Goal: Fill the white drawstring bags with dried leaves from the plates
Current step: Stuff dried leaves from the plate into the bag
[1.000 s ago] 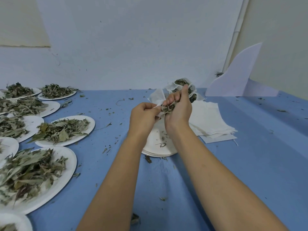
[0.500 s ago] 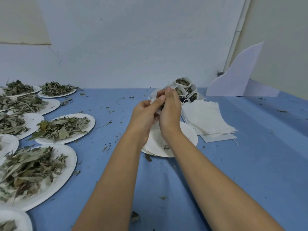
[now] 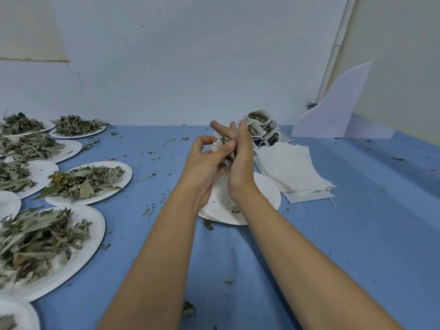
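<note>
The worktop [image 3: 357, 234] has a matt blue covering, smooth and littered with dry crumbs. The plates [image 3: 98, 236] look like white paper or pulp, matt with a faint sheen near the rims. The dried leaves [image 3: 83, 182] are dull grey-green, crinkled and brittle-looking. The stack of empty bags [image 3: 292, 172] is thin white cloth, gauzy and matt, with a fine, slightly rough weave. The filled bags [image 3: 259, 122] and the held bag [image 3: 217, 145] are the same cloth, puckered and crumpled. The white board [image 3: 333, 115] is smooth and matt, and the wall [image 3: 190, 67] is matt paint.
</note>
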A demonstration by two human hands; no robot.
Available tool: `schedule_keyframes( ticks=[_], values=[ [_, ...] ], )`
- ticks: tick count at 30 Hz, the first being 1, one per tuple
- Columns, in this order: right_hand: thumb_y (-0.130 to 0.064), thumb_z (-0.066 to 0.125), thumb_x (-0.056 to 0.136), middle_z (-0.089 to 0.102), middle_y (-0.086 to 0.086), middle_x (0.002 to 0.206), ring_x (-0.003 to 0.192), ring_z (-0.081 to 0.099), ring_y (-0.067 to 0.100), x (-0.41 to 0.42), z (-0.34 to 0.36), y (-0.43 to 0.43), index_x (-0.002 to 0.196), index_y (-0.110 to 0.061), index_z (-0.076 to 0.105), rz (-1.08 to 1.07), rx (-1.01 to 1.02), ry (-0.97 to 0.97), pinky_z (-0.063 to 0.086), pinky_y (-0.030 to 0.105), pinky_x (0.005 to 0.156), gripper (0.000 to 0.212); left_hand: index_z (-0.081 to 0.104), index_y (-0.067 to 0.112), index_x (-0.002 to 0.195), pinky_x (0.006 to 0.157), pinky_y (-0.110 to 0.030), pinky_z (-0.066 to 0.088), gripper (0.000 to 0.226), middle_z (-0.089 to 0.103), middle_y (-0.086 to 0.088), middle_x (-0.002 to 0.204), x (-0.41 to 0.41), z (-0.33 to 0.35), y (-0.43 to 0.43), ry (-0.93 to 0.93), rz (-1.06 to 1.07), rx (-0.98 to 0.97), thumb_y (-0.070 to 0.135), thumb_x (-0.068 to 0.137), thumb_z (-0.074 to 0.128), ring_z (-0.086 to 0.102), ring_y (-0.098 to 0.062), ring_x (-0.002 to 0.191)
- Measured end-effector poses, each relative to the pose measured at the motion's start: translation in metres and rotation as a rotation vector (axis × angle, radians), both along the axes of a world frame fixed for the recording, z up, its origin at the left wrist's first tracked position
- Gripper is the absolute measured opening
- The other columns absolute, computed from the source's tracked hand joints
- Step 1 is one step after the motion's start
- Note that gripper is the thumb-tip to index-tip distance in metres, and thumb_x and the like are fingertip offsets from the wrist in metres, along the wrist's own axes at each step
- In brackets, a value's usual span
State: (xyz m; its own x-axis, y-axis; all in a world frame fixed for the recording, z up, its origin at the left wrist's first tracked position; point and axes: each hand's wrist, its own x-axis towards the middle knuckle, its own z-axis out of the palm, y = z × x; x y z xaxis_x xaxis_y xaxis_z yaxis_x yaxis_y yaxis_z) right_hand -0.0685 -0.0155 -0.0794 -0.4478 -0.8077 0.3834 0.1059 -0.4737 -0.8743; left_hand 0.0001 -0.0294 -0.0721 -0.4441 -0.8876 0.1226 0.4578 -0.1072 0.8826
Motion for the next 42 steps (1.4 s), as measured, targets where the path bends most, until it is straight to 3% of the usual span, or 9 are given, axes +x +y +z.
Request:
schedule_keyframes(
  ticks=[4,9,13,15,19,25,31,37,42],
  values=[
    [-0.042,0.024,0.102,0.059,-0.017,0.120,0.093,0.044,-0.034,-0.003,-0.002,0.006,0.122,-0.012,0.064,0.044,-0.001,0.060,0.040,-0.003,0.073,0.054,0.050,0.019,0.091,0.069,-0.025,0.052,0.024,0.064,-0.012,0.089,0.004,-0.002,-0.004,-0.051,0.031,-0.032,0.005,0.083,0.068,0.062,-0.018,0.073],
    [-0.041,0.025,0.102,0.048,0.000,0.143,0.131,0.042,0.005,-0.005,0.001,0.011,0.139,-0.024,0.048,0.195,0.057,0.016,0.035,0.032,0.110,0.047,0.051,0.022,0.085,0.063,-0.031,0.049,0.026,0.063,-0.014,0.082,0.005,-0.008,-0.006,-0.217,0.176,-0.153,0.005,0.079,0.071,0.057,-0.020,0.062],
    [-0.036,0.026,0.103,0.034,-0.008,0.151,0.135,0.030,-0.003,-0.010,0.001,0.013,0.144,-0.028,0.038,0.141,0.039,0.103,0.029,0.008,0.099,0.044,0.051,0.022,0.082,0.049,-0.020,0.043,0.026,0.058,0.005,0.055,0.004,-0.013,-0.007,-0.298,0.248,-0.252,0.003,0.078,0.068,0.049,-0.010,0.045],
    [-0.030,0.033,0.102,0.041,-0.010,0.145,0.132,0.036,0.000,-0.017,0.001,0.013,0.140,-0.027,0.043,-0.001,0.069,0.134,0.033,0.006,0.094,0.039,0.050,0.023,0.082,0.046,-0.019,0.043,0.027,0.056,0.010,0.050,0.006,-0.014,-0.008,-0.301,0.253,-0.266,0.004,0.080,0.069,0.049,-0.008,0.043],
    [-0.017,0.053,0.090,0.067,-0.005,0.105,0.102,0.062,0.014,-0.031,-0.005,0.015,0.107,-0.018,0.067,-0.207,0.325,0.293,0.050,0.038,0.094,0.022,0.050,0.026,0.083,0.054,-0.028,0.044,0.026,0.061,0.002,0.061,0.009,-0.016,-0.009,-0.295,0.251,-0.292,0.010,0.082,0.071,0.052,-0.016,0.055],
    [-0.010,0.065,0.087,0.068,-0.004,0.073,0.069,0.063,0.010,-0.034,-0.006,0.017,0.078,-0.023,0.070,-0.144,0.283,0.242,0.054,0.020,0.065,0.016,0.051,0.027,0.082,0.062,-0.034,0.046,0.025,0.064,-0.007,0.070,0.011,-0.018,-0.010,-0.299,0.235,-0.298,0.011,0.083,0.070,0.054,-0.022,0.066],
    [-0.017,0.067,0.086,0.067,-0.011,0.071,0.075,0.065,0.009,-0.026,-0.010,0.020,0.081,-0.022,0.072,-0.336,0.235,0.415,0.052,0.025,0.074,0.009,0.046,0.026,0.078,0.052,-0.024,0.034,0.025,0.039,0.006,0.055,0.006,-0.021,-0.008,-0.476,0.423,-0.423,0.012,0.082,0.065,0.036,-0.009,0.048],
    [-0.006,0.067,0.083,0.064,-0.005,0.067,0.066,0.057,0.009,-0.019,-0.011,0.023,0.076,-0.013,0.070,-0.256,0.190,0.455,0.049,0.028,0.070,0.010,0.044,0.014,0.091,0.047,-0.024,0.031,0.016,0.047,-0.003,0.066,0.005,-0.018,-0.004,-0.575,0.584,-0.536,0.006,0.085,0.056,0.040,-0.021,0.057],
    [0.001,0.061,0.079,0.061,0.006,0.066,0.061,0.048,0.011,-0.022,-0.012,0.026,0.068,-0.009,0.064,-0.179,0.195,0.477,0.039,0.030,0.062,0.016,0.043,0.013,0.089,0.042,-0.015,0.032,0.016,0.042,0.002,0.063,0.001,-0.018,0.000,-0.606,0.654,-0.514,0.002,0.085,0.053,0.037,-0.013,0.052]
  ],
)
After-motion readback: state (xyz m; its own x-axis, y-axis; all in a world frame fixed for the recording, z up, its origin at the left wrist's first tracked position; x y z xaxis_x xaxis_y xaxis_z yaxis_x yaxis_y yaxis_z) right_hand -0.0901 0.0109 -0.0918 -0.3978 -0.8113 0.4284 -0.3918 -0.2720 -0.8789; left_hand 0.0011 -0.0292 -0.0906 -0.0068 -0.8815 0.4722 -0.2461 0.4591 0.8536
